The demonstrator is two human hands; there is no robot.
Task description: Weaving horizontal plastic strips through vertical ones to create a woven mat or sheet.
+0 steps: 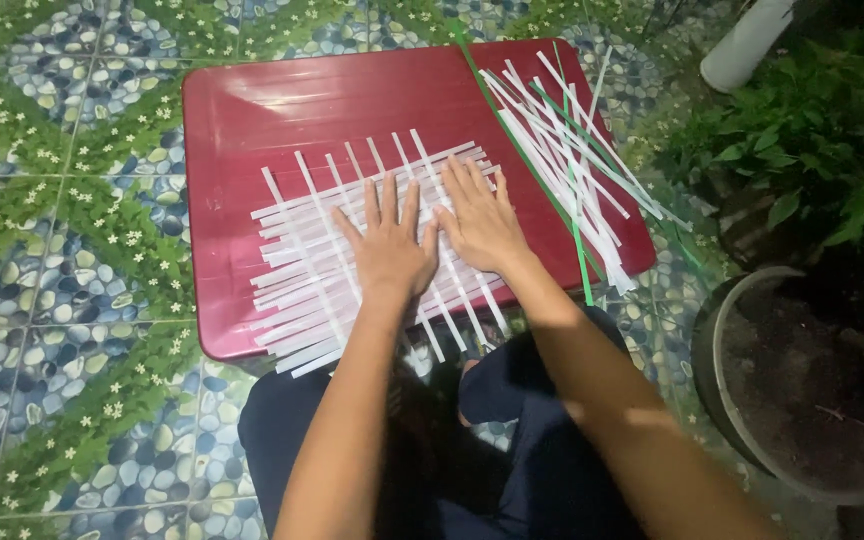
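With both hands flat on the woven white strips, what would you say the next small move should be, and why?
Probably reach the right hand to the loose strips at the right of the red table and take one, while the left hand holds the mat flat: the weave looks unfinished, with long ends sticking out.

Two hands, the left hand [387,243] and right hand [479,222], lie flat on one woven mat of white strips [302,260]. One red counter [282,110]. One loose strip pile [572,150] right of them. Two green strips [579,262]. One round pot [802,380].
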